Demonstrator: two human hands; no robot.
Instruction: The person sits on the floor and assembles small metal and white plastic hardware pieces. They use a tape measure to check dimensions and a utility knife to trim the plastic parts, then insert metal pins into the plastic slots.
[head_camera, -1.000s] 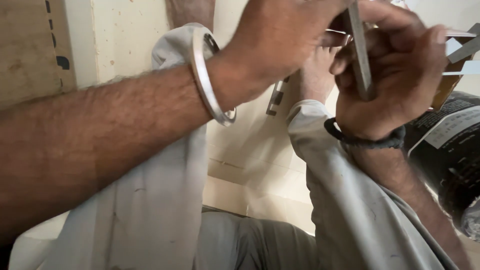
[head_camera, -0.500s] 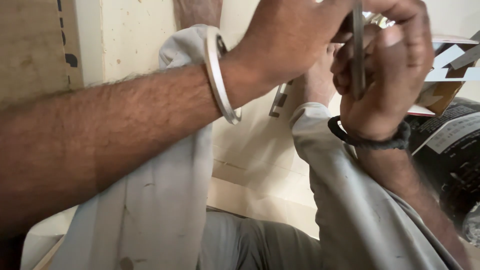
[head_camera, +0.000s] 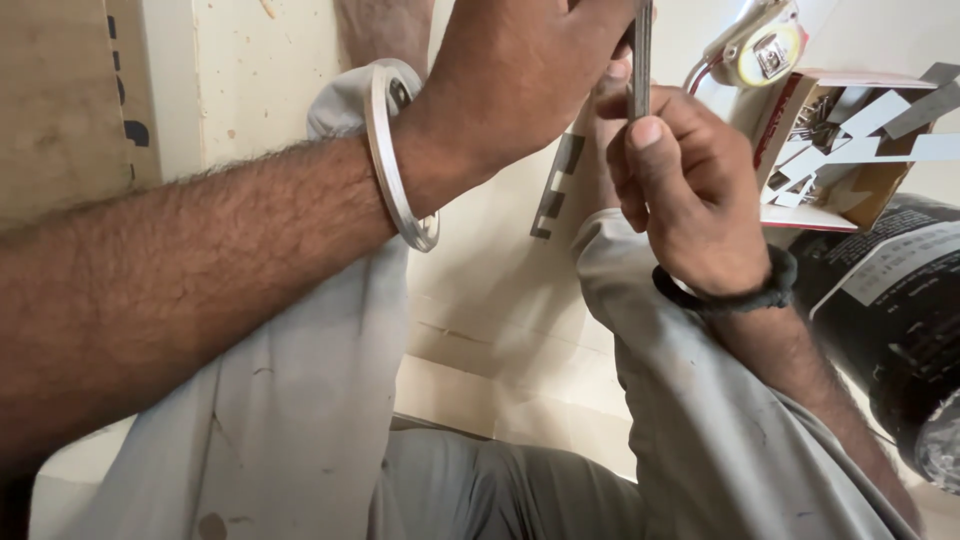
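My right hand (head_camera: 690, 190), with a black band at the wrist, is closed around a thin flat metal strip (head_camera: 642, 50) that stands upright, thumb pressed on its lower end. My left hand (head_camera: 530, 80), a steel bangle (head_camera: 395, 160) on the wrist, reaches across from the left. Its fingers curl against the strip's upper part, and the fingertips are hidden at the frame's top edge. Both hands work above my knees in grey trousers (head_camera: 300, 400).
A second notched metal strip (head_camera: 555, 185) lies on the pale floor below the hands. At the upper right stand an open cardboard box (head_camera: 790, 120) of metal pieces and a yellow tape measure (head_camera: 765, 45). A black roll (head_camera: 900, 310) lies at right, a plywood board (head_camera: 60, 100) at left.
My right hand has slid lower on the strip and turned, with the thumb now on top. The box and tape measure have come into fuller view.
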